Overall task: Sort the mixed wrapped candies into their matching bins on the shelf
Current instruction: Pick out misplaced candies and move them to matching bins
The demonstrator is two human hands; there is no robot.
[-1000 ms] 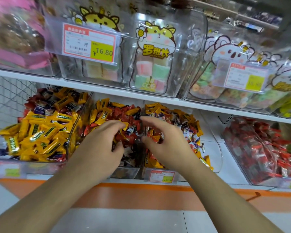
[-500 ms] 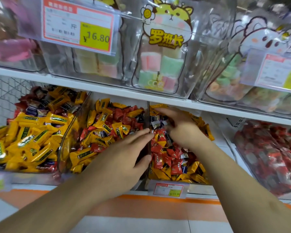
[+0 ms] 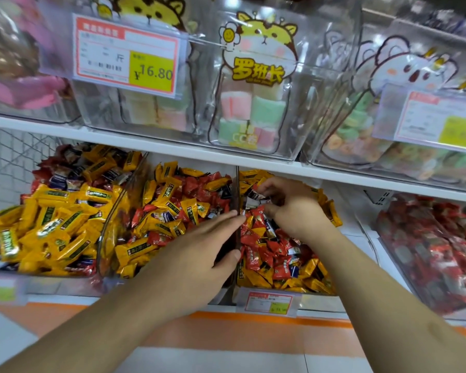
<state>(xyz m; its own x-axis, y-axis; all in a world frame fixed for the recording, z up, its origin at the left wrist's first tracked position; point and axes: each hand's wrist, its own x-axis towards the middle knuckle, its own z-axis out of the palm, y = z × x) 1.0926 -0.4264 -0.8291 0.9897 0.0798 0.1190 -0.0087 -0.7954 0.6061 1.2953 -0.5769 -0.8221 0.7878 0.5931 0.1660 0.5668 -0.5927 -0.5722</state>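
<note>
Three clear bins on the lower shelf hold mixed wrapped candies. The left bin [image 3: 100,254] is mostly yellow bars, the middle bin [image 3: 172,211] mixes yellow and red pieces, and the right bin [image 3: 280,254] is mostly red with yellow and dark ones. My right hand [image 3: 293,205] reaches into the back of the right bin and pinches a dark-and-silver wrapped candy [image 3: 250,200]. My left hand [image 3: 199,254] lies flat with straight fingers over the divider [image 3: 237,189] between the middle and right bins, holding nothing.
The upper shelf [image 3: 145,146] carries clear bins of pastel marshmallows [image 3: 250,114] and ring candies [image 3: 361,141], with price tags in front. A bin of red wrapped candy [image 3: 428,249] stands at the far right. Wire mesh [image 3: 8,162] closes the left end.
The view has closed in on the shelf. My right hand moved from the front of the right bin to its back and took hold of a dark candy. My left hand flattened over the divider.
</note>
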